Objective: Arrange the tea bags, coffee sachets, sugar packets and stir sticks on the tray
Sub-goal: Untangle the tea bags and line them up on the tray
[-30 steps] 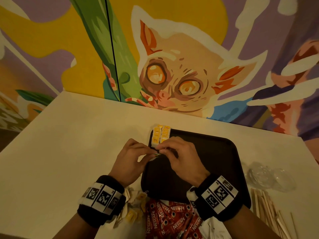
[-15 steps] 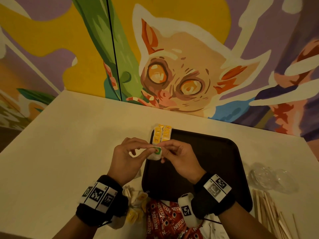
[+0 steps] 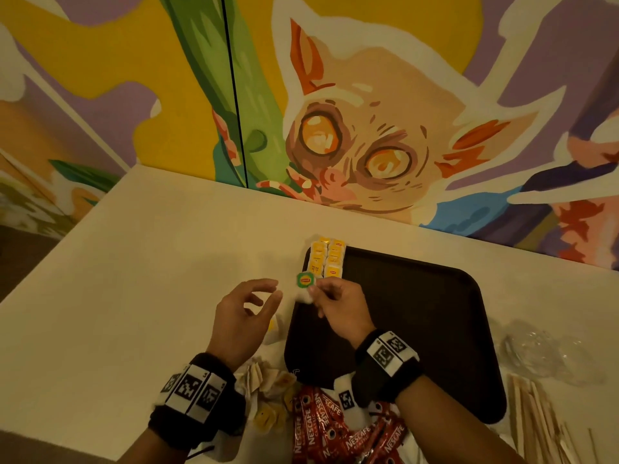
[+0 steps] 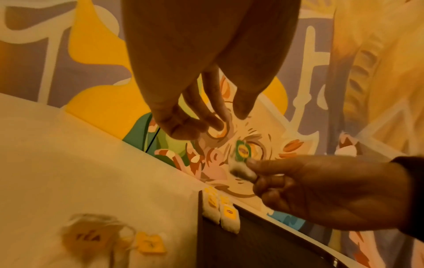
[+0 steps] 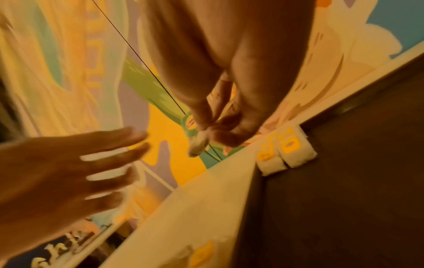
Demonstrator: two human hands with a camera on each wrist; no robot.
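Observation:
My right hand (image 3: 320,291) pinches a tea bag with a green tag (image 3: 305,281) just above the near-left part of the dark tray (image 3: 418,316); the same bag (image 4: 242,159) hangs from its fingers (image 5: 215,134). Two short rows of yellow-tagged tea bags (image 3: 326,257) lie in the tray's far-left corner. My left hand (image 3: 261,301) hovers open over the table, left of the tray, holding nothing. Loose tea bags (image 3: 268,383) lie by my left wrist, red coffee sachets (image 3: 321,426) at the near edge, wooden stir sticks (image 3: 536,416) at the right.
Crumpled clear plastic (image 3: 542,353) lies right of the tray. A painted wall (image 3: 335,112) rises behind the pale table (image 3: 150,279). Another loose tea bag with a yellow tag (image 4: 110,239) sits on the table left of the tray.
My left hand has let go of the green-tagged tea bag and drawn back to the left with fingers spread. My right hand alone now holds the bag.

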